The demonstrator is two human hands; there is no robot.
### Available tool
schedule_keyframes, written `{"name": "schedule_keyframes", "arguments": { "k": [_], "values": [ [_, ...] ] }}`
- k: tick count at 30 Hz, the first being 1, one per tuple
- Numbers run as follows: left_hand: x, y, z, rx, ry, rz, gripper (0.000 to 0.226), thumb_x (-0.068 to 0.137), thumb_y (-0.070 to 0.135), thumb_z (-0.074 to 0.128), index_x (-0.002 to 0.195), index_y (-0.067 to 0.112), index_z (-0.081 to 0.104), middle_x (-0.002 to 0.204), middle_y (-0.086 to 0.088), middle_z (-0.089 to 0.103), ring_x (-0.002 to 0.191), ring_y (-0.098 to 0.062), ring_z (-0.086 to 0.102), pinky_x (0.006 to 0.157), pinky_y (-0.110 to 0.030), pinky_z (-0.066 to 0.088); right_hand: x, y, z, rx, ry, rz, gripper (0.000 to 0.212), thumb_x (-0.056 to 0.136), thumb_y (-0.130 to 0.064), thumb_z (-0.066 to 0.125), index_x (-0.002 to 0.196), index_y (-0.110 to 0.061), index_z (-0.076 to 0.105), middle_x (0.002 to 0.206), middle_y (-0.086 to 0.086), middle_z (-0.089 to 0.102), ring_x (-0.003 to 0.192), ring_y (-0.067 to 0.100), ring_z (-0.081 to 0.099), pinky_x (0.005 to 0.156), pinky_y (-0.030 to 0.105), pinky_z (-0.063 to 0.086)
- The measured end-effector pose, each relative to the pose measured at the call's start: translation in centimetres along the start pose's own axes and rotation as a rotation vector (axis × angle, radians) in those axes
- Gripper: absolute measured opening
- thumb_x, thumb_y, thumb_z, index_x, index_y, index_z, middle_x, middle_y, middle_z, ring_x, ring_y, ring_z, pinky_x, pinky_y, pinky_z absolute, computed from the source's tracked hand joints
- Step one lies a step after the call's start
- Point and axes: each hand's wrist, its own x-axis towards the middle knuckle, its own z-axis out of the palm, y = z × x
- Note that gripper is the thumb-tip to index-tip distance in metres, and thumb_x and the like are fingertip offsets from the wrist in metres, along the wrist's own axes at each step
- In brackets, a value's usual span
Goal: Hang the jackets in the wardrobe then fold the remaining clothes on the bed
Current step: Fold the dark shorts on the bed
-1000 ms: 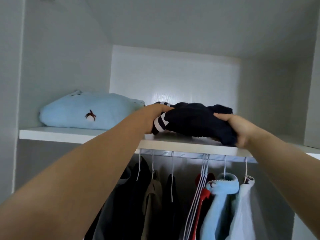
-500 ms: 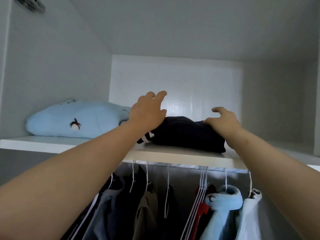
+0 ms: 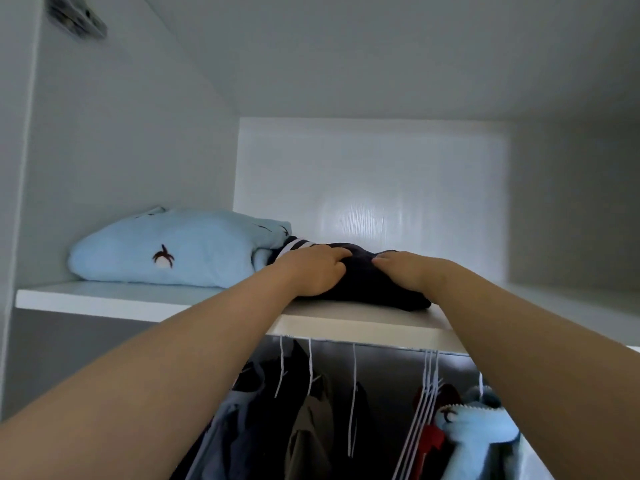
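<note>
The person is standing before the open wardrobe (image 3: 381,188) and is reaching up with both arms to its upper shelf (image 3: 104,301). Below this shelf the jackets (image 3: 308,431) are already hanging on white hangers. On the shelf, at the left, a light blue folded garment (image 3: 166,251) is lying. Just beside it, and touching it, a dark folded garment (image 3: 374,289) is resting near the front edge of the shelf.

The long axis of this dark garment is running from left to right, along the shelf edge. Its end with white stripes is pointing to the blue one, and its other end is reaching out past the right wrist.

Both hands are lying on top of it. The left hand (image 3: 311,273) is covering the left part, the right hand (image 3: 405,270) the middle, and both are equally near. Their fingertips are almost meeting in the middle.

The grip of each hand is loose: the fingers (image 3: 332,254) are lying nearly flat and are pressing the cloth down, not closing round it, as far as I am seeing. I am judging that any further push must go straight back, away from the edge.
</note>
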Motion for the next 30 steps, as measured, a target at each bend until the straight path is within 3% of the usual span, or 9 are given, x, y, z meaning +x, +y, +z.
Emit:
{"name": "schedule_keyframes", "arguments": {
  "k": [4, 8, 14, 19, 23, 25, 28, 30],
  "values": [
    [0.6, -0.3, 0.1, 0.004, -0.023, -0.024, 0.048, 0.095, 0.025, 0.028, 0.143, 0.028, 0.035, 0.147, -0.003, 0.039, 0.134, -0.023, 0.035, 0.113, -0.039, 0.022, 0.8, 0.2, 0.5, -0.003, 0.069, -0.012, 0.044, 0.103, -0.024, 0.022, 0.13, -0.005, 0.051, 0.134, 0.014, 0.05, 0.122, 0.027, 0.046, 0.098, 0.029, 0.032],
    [-0.4, -0.2, 0.0, 0.002, 0.076, -0.024, 0.042, 0.099, 0.032, 0.027, 0.137, 0.023, 0.043, 0.139, -0.005, 0.049, 0.128, -0.024, 0.042, 0.11, -0.04, 0.027, 0.8, 1.1, 0.9, 0.05, 0.156, -0.038, 0.042, 0.102, -0.026, 0.027, 0.126, -0.008, 0.055, 0.131, 0.012, 0.053, 0.118, 0.026, 0.049, 0.095, 0.029, 0.035],
    [-1.8, 0.2, -0.1, 0.081, 0.047, -0.046, 0.048, 0.1, 0.039, 0.026, 0.146, 0.023, 0.028, 0.15, -0.002, 0.035, 0.138, -0.021, 0.028, 0.115, -0.037, 0.02, -0.4, 1.8, 1.1, 0.144, 0.093, -0.002, 0.045, 0.102, -0.031, 0.028, 0.141, -0.014, 0.039, 0.143, 0.009, 0.042, 0.128, 0.025, 0.042, 0.104, 0.031, 0.029],
    [-2.2, 0.0, -0.3, -0.026, 0.107, -0.068, 0.045, 0.099, 0.036, 0.034, 0.143, 0.026, 0.035, 0.147, 0.0, 0.039, 0.136, -0.018, 0.032, 0.112, -0.034, 0.026, -1.7, 1.3, 1.0, 0.189, 0.091, -0.026, 0.043, 0.101, -0.028, 0.032, 0.142, -0.018, 0.037, 0.139, 0.009, 0.045, 0.12, 0.024, 0.046, 0.091, 0.026, 0.032],
    [-4.2, 1.3, -1.2, -0.383, 0.254, -0.118, 0.032, 0.095, 0.028, 0.049, 0.126, 0.027, 0.058, 0.133, 0.006, 0.055, 0.121, -0.01, 0.047, 0.094, -0.015, 0.029, -3.3, 1.5, 0.2, 0.358, 0.11, -0.02, 0.035, 0.098, -0.022, 0.04, 0.131, -0.012, 0.048, 0.117, 0.007, 0.055, 0.093, 0.019, 0.048, 0.076, 0.024, 0.038],
    [-5.0, 1.6, -1.6, -0.351, 0.302, -0.115, 0.029, 0.095, 0.025, 0.049, 0.122, 0.025, 0.061, 0.129, 0.007, 0.058, 0.118, -0.01, 0.05, 0.092, -0.015, 0.031, -4.3, 2.0, -0.2, 0.48, 0.125, 0.019, 0.032, 0.097, -0.019, 0.043, 0.127, -0.011, 0.05, 0.099, 0.002, 0.051, 0.08, 0.015, 0.047, 0.062, 0.021, 0.035],
    [-6.3, 1.6, -1.7, -0.27, 0.323, -0.092, 0.027, 0.095, 0.022, 0.05, 0.118, 0.023, 0.064, 0.123, 0.008, 0.061, 0.11, -0.01, 0.054, 0.085, -0.014, 0.034, -5.9, 1.8, -0.5, 0.538, 0.195, 0.059, 0.009, 0.095, -0.016, 0.046, 0.091, -0.013, 0.054, 0.08, -0.001, 0.046, 0.069, 0.013, 0.044, 0.053, 0.019, 0.029],
    [-7.2, 1.7, -1.9, -0.329, 0.343, -0.075, 0.024, 0.093, 0.02, 0.052, 0.112, 0.021, 0.067, 0.11, 0.009, 0.064, 0.096, -0.005, 0.054, 0.077, -0.012, 0.036, -7.0, 1.5, -0.6, 0.521, 0.27, 0.077, 0.022, 0.091, -0.014, 0.046, 0.07, -0.006, 0.046, 0.072, 0.005, 0.043, 0.071, 0.019, 0.04, 0.055, 0.023, 0.028]
  ]
}}
